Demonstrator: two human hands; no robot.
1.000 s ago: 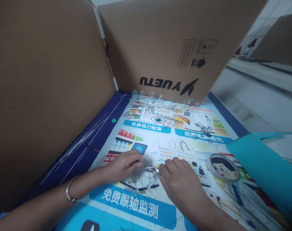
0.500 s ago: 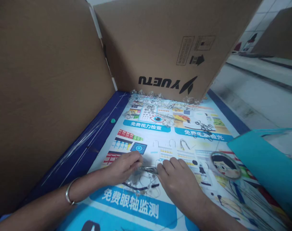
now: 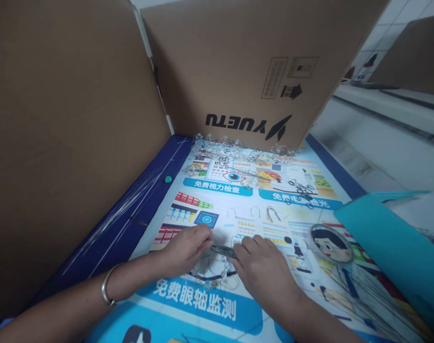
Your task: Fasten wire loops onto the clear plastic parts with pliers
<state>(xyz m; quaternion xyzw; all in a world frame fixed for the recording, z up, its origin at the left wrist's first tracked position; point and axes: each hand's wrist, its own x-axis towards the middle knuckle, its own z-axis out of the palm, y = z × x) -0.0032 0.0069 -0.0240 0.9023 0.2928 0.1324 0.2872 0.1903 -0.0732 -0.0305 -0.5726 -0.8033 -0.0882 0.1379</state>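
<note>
In the head view, my right hand (image 3: pixel 261 269) is closed around small metal pliers (image 3: pixel 224 250), their jaws pointing left. My left hand (image 3: pixel 188 247) pinches at the tips of the jaws, its fingers closed on thin wire that is mostly hidden by them. Below and between both hands hangs or lies a loop of beaded wire (image 3: pixel 207 284) with clear beads; I cannot tell whether it rests on the printed sheet (image 3: pixel 217 205). A pale wire ring shows just above the pliers, beside my right fingers.
Bent metal hooks (image 3: pixel 272 214) lie beyond my hands, with black rings (image 3: pixel 300 188) farther back. Clear beaded pieces (image 3: pixel 220 140) line the foot of the cardboard wall (image 3: pixel 231 71). To the right are a tape roll (image 3: pixel 331 243), long wires (image 3: pixel 384 305) and a turquoise folder (image 3: pixel 388 247).
Both hands keep almost the same place. The pliers have turned slightly, and the beaded loop below them has shifted a little. The view has moved slightly.
</note>
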